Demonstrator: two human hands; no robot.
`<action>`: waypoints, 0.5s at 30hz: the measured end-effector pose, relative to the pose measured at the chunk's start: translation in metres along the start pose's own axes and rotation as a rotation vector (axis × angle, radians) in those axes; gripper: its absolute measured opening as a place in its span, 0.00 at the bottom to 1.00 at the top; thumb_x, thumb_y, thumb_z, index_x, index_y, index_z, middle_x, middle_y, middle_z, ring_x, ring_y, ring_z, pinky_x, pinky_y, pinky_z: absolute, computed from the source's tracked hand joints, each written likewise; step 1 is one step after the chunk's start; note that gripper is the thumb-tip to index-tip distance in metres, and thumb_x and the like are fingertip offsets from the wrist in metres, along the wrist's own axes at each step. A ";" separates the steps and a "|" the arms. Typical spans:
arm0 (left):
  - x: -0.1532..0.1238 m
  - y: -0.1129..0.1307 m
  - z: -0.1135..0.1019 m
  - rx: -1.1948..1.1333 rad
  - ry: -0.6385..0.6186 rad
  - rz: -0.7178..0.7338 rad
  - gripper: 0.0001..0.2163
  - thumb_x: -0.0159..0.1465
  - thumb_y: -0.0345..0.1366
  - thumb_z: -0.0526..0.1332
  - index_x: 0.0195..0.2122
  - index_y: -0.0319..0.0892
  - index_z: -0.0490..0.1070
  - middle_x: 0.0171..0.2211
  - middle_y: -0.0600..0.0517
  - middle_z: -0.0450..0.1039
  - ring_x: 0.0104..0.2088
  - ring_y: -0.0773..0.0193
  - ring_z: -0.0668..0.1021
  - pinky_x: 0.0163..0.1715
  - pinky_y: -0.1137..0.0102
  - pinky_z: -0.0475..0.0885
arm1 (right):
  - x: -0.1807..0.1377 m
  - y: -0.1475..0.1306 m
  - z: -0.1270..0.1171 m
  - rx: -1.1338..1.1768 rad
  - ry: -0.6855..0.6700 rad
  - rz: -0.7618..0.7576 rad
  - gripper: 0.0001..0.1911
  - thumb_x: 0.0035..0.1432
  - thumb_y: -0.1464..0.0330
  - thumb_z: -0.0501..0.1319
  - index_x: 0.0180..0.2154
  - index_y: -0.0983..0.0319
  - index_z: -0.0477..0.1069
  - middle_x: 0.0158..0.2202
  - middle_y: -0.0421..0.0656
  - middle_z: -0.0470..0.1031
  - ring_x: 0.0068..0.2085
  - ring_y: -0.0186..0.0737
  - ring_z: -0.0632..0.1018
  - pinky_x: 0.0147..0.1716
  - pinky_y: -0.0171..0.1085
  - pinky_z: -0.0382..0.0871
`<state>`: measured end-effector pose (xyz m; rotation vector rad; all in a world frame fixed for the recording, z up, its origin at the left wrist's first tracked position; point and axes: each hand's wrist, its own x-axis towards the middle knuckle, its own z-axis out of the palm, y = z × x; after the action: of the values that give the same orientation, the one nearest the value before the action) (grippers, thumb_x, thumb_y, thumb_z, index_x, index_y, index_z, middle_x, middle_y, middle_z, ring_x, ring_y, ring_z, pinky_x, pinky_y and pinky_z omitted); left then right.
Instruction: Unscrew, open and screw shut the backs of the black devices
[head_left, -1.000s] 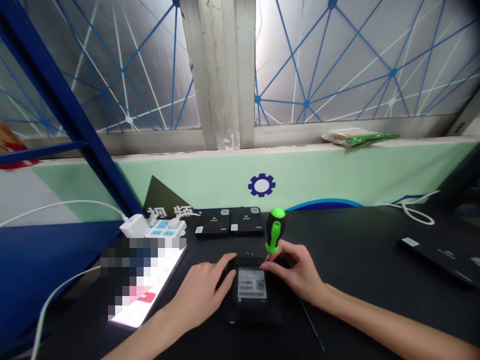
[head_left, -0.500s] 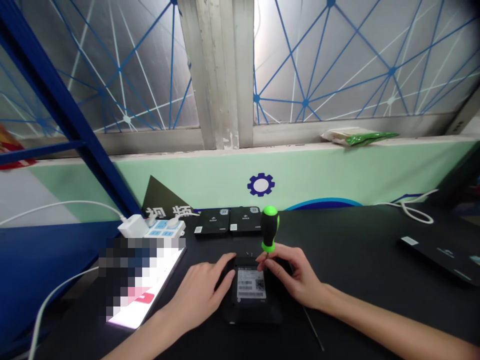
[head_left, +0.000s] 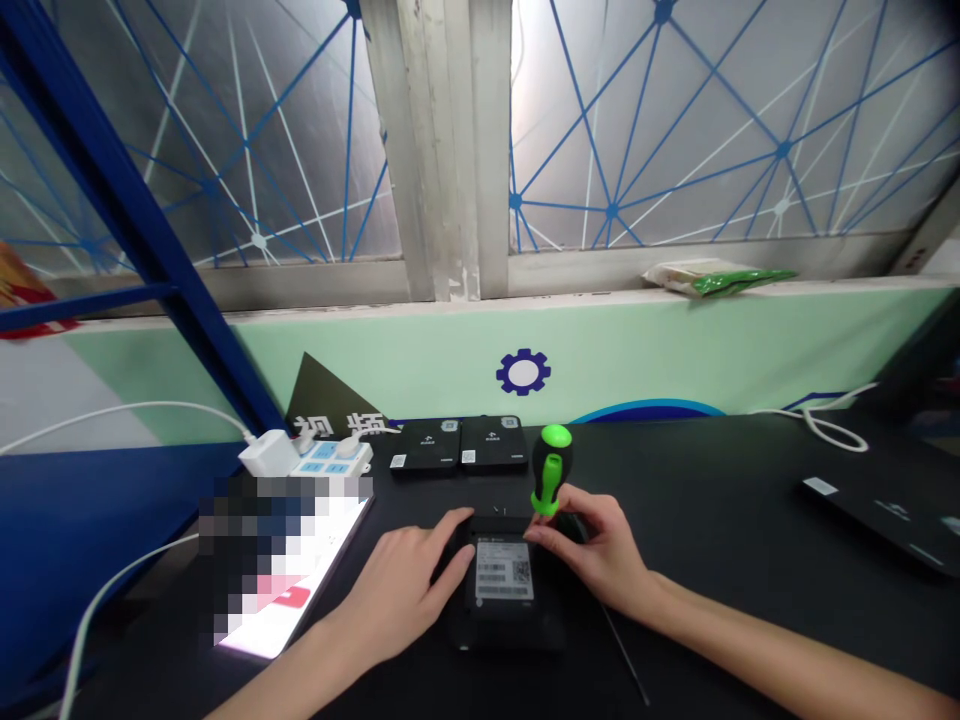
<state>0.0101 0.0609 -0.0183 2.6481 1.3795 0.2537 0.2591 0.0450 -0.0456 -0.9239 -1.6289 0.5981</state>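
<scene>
My right hand (head_left: 600, 550) is closed on the screwdriver (head_left: 551, 470). My fingertips pinch it low down, just under its green and black handle. The screwdriver stands almost straight up, so its long way runs up and down, and the round green top tips a little to the right. Its point is hidden behind my fingers, but it goes down to the far right corner of the black box (head_left: 510, 620). The box lies flat on the dark table (head_left: 712, 520), right in front of me and between my two hands. My left hand (head_left: 397, 590) is open and rests flat on the left side of the box, with the fingers reaching to its far left corner. So the right hand is the one at the tool, and the left hand only touches the box. On top of the box is a white label (head_left: 504, 574) with a bar code and a square code, but the print is too small for me to read. Behind the box lie two small black boxes (head_left: 457, 445) side by side with tiny white stickers that I cannot read either. The wall shows a blue gear (head_left: 523, 371). A black triangle sign (head_left: 322, 410) has white Chinese writing, partly hidden by a white power strip (head_left: 330, 458).
</scene>
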 end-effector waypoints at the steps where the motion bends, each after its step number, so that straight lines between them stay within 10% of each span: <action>1: 0.000 0.000 0.000 0.004 0.001 -0.001 0.22 0.74 0.48 0.44 0.63 0.47 0.61 0.30 0.50 0.75 0.33 0.52 0.79 0.35 0.61 0.71 | 0.000 -0.002 0.000 -0.001 -0.011 -0.008 0.08 0.59 0.64 0.67 0.29 0.60 0.73 0.28 0.41 0.79 0.29 0.39 0.79 0.32 0.35 0.73; 15: 0.001 0.000 -0.001 -0.028 -0.032 -0.023 0.23 0.74 0.49 0.44 0.64 0.47 0.60 0.31 0.49 0.74 0.33 0.50 0.79 0.35 0.58 0.70 | 0.002 -0.001 -0.002 -0.061 -0.036 -0.133 0.03 0.59 0.67 0.67 0.35 0.60 0.79 0.29 0.42 0.78 0.29 0.37 0.76 0.30 0.35 0.70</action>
<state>0.0103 0.0615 -0.0176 2.6003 1.3856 0.2253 0.2603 0.0459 -0.0433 -0.8453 -1.7345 0.4776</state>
